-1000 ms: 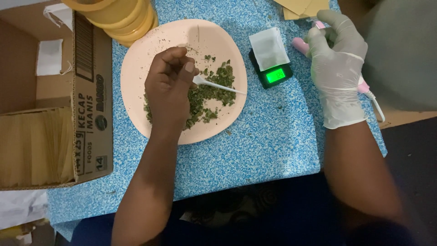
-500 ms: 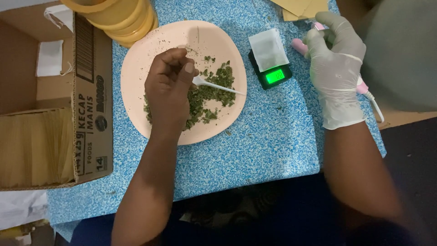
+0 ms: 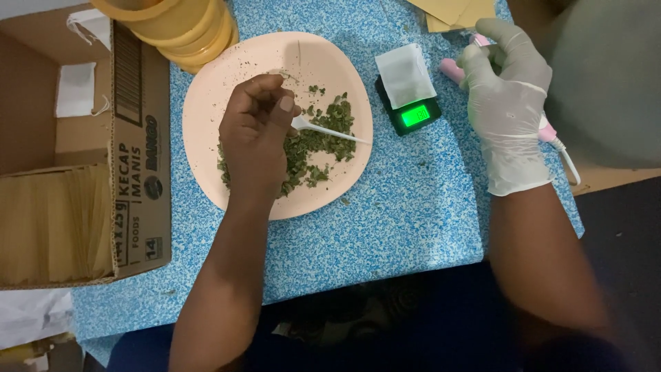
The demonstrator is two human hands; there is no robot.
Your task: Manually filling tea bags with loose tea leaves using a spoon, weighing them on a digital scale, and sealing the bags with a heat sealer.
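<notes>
Change: I see almost none since a second ago; both hands sit where they were, so the scooping looks paused.
Left hand (image 3: 258, 134): centre-left of frame, its grip pinched closed on a white plastic spoon (image 3: 327, 129) over the dried green leaves (image 3: 313, 148) on the pink plate (image 3: 213, 103).
Right hand (image 3: 508, 103): gloved, upper right, fingers curled around a pink tool (image 3: 452, 69).
Scale (image 3: 412, 110): beyond, a white pouch (image 3: 405, 74) on it, display lit green.
Tabletop (image 3: 385, 227): blue speckled.

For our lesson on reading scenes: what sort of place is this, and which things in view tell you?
Probably a small packing workstation for dried herbs. A plate of green dried leaves sits by a pocket scale bearing a small white sachet, and a cardboard box holds stacked paper packets.
</notes>
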